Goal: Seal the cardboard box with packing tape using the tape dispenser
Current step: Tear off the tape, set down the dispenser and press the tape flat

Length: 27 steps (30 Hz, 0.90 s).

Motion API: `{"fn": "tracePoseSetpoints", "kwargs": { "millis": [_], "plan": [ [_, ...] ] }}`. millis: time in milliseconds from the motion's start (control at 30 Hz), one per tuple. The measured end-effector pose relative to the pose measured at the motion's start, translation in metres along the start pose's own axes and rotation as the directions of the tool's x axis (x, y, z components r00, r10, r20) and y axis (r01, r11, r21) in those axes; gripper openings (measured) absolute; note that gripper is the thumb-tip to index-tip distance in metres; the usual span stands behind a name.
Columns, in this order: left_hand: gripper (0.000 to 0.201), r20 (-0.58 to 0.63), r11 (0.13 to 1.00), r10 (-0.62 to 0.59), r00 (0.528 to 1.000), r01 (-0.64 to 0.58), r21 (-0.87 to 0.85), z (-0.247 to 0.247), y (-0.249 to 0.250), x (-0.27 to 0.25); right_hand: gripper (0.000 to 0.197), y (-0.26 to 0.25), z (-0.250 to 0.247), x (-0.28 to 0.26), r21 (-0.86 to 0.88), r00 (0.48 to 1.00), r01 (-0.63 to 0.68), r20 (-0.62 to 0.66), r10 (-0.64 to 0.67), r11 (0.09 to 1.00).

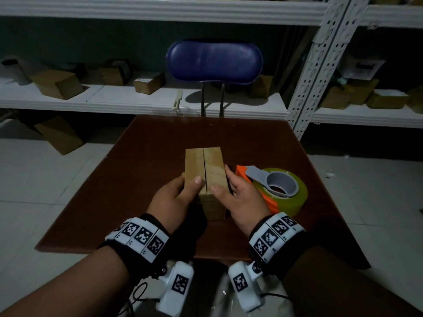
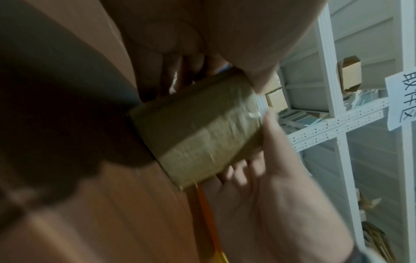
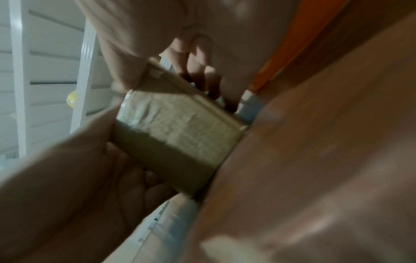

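Note:
A small cardboard box [image 1: 211, 165] stands on the brown table [image 1: 137, 179], its two top flaps closed with a bare seam running away from me. My left hand [image 1: 178, 195] grips its left side, thumb on the top flap. Opposite it, my right hand [image 1: 240, 195] grips the right side, thumb on the other flap. In the wrist views the box's [image 2: 198, 135] near end face [image 3: 180, 138] looks glossy, as if taped. The tape dispenser [image 1: 274, 186], orange with a grey handle and a yellowish clear roll, lies on the table just right of my right hand, untouched.
A blue chair [image 1: 214, 61] stands behind the table's far edge. White metal shelving [image 1: 142, 99] with several cardboard boxes runs along the back, with a perforated upright [image 1: 320, 65] at the right. Pale floor tiles surround the table.

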<state>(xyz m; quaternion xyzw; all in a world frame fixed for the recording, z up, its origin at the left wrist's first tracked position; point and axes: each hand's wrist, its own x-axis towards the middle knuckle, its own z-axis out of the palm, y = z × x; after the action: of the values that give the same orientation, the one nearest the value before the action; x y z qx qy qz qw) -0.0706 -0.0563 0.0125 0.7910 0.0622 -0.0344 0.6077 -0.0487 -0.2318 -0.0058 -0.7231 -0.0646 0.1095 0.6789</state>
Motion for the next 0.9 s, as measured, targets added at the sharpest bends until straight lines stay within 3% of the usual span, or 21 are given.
{"fn": "tracePoseSetpoints", "kwargs": {
  "millis": [67,200,467,733,833,900],
  "plan": [
    [0.034,0.069,1.000,-0.004,0.998,0.005,-0.023,-0.006,0.003,-0.002,0.073,0.000,-0.006,-0.001,-0.001,0.998,0.003,0.057,-0.003,1.000],
    [0.040,0.168,0.995,0.041,0.985,-0.056,0.085,-0.020,0.006,-0.003,0.106,0.005,-0.014,-0.001,-0.049,0.994,0.018,0.110,-0.013,0.999],
    [0.074,0.175,0.960,0.080,0.981,-0.123,0.251,-0.025,0.000,0.002,0.101,0.010,-0.019,0.000,-0.123,0.996,0.012,0.094,-0.001,0.992],
    [0.076,0.191,0.901,0.150,0.970,-0.213,0.378,-0.026,0.000,0.000,0.105,0.010,-0.019,0.000,-0.148,0.995,0.012,0.104,0.003,0.989],
    [0.091,0.204,0.872,0.145,0.968,-0.222,0.435,-0.028,-0.009,0.003,0.108,0.013,-0.018,-0.002,-0.127,0.994,0.014,0.110,0.000,0.992],
    [0.090,0.210,0.881,0.133,0.969,-0.212,0.423,-0.028,-0.010,0.002,0.105,0.011,-0.017,-0.004,-0.078,0.994,0.011,0.105,-0.003,0.997]
  ]
}}
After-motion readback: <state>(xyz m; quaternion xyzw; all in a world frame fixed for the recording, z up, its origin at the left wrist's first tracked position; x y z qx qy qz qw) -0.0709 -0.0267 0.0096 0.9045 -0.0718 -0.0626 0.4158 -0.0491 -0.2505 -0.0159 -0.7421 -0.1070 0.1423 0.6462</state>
